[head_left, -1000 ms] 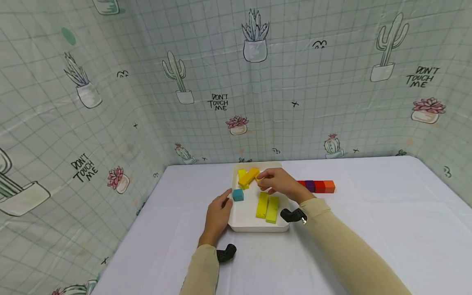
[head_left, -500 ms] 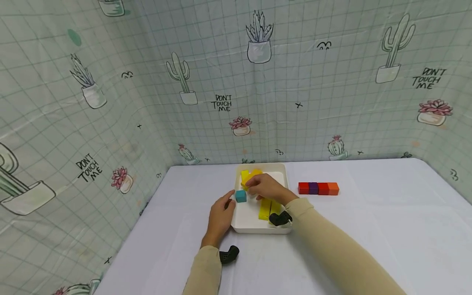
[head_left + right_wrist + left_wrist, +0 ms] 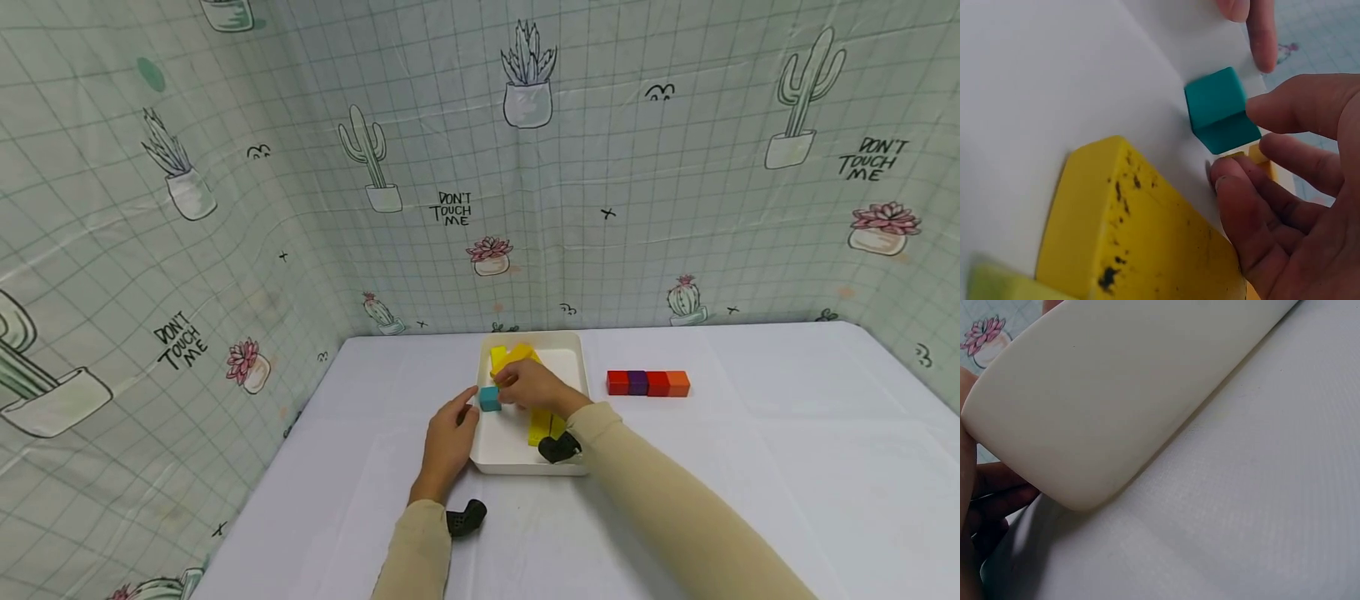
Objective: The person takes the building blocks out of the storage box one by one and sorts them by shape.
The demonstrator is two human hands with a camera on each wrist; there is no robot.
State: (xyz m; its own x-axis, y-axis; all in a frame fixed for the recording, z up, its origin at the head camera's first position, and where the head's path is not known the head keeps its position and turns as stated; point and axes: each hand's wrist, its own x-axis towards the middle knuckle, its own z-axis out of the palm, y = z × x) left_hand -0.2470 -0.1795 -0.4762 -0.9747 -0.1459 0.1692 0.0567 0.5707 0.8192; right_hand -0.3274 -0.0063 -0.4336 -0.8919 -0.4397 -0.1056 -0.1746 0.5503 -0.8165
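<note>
My left hand [image 3: 448, 437] grips the left wall of a white tray [image 3: 487, 467], thumb at the rim; in the left wrist view its other fingers [image 3: 1004, 494] lie against the outside. A teal cube [image 3: 1222, 109] sits inside the tray near that wall, left of my right hand [image 3: 536, 388]. In the right wrist view the right index fingertip is right at the cube's edge, with the thumb bent below and apart from it. Yellow blocks [image 3: 517, 353] lie at the tray's far end, partly hidden by the right hand. Nearer are a marked yellow block [image 3: 1160, 237] and a yellow-green block [image 3: 1004, 284].
To the right of the tray, a row of red, purple and orange cubes [image 3: 647, 383] stands on the white-covered table [image 3: 735, 467]. A printed cloth [image 3: 600, 250] hangs behind and at the sides.
My right hand has moved left and nearer, from the yellow blocks at the tray's far end to the teal cube. The left hand stays at the tray's side. The view has shifted slightly.
</note>
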